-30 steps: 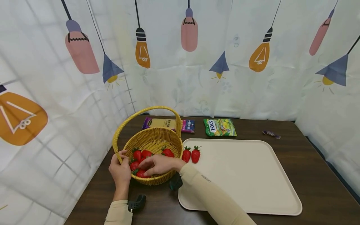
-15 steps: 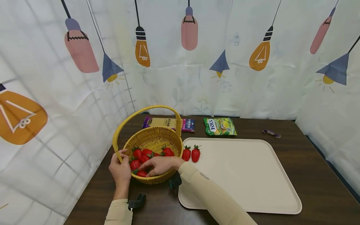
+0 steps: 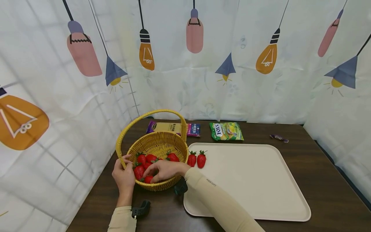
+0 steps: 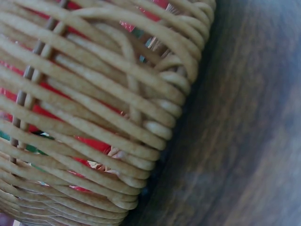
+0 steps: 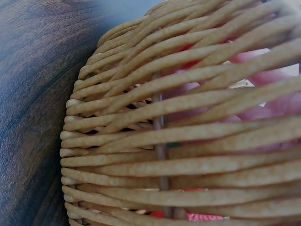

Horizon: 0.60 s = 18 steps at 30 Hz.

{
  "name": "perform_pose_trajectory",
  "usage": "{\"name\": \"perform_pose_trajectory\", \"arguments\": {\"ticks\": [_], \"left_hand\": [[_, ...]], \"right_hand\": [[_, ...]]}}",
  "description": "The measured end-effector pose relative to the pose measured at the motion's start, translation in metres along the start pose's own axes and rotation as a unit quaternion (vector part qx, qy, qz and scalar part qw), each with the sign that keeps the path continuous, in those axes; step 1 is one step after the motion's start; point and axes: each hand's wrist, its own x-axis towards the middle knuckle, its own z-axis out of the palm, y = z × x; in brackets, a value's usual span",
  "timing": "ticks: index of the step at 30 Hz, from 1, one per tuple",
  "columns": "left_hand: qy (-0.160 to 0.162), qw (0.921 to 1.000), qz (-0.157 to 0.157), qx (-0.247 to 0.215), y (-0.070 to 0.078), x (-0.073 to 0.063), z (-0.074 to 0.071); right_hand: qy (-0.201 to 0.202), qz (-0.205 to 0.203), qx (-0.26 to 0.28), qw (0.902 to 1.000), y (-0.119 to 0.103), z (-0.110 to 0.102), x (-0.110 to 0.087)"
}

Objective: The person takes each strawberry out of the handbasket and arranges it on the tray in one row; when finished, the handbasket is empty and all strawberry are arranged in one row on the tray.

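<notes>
A yellow wicker basket (image 3: 157, 140) with a tall handle stands at the left of the table, holding several red strawberries (image 3: 142, 159). My left hand (image 3: 124, 176) grips the basket where the handle meets the rim. Reaching inside near the front wall, my right hand (image 3: 166, 169) has its fingers and thumb curled round one strawberry (image 3: 148, 179), partly covered by the hand. Both wrist views look at the basket's woven side (image 4: 94, 84), with red fruit glimpsed through the gaps. Two strawberries (image 3: 201, 159) stand side by side on the white tray (image 3: 246, 183), just right of the basket.
Behind the basket lies a purple and beige snack packet (image 3: 168, 127). A green candy bag (image 3: 227, 131) sits behind the tray, and a small purple wrapped candy (image 3: 279, 138) lies farther right. A patterned curtain (image 3: 179, 83) closes off the back of the dark wooden table (image 3: 162, 212).
My right fingers have closed in on the front strawberry, which has shifted slightly to the right in the basket. My left hand keeps its grip, and the strawberries on the tray stay put.
</notes>
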Motion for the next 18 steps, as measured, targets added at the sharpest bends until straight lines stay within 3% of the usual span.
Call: {"name": "perform_pose_trajectory", "arguments": {"ticks": [9, 18], "left_hand": [[0.002, 1.0000, 0.000, 0.008, -0.0007, -0.0011, -0.0002], [0.005, 0.9999, 0.001, 0.012, -0.0009, -0.0003, 0.0000]], "right_hand": [[0.045, -0.001, 0.018, 0.9988, -0.0001, 0.0013, -0.0042], [0.000, 0.008, 0.025, 0.9997, -0.0011, -0.0013, -0.0054]]}}
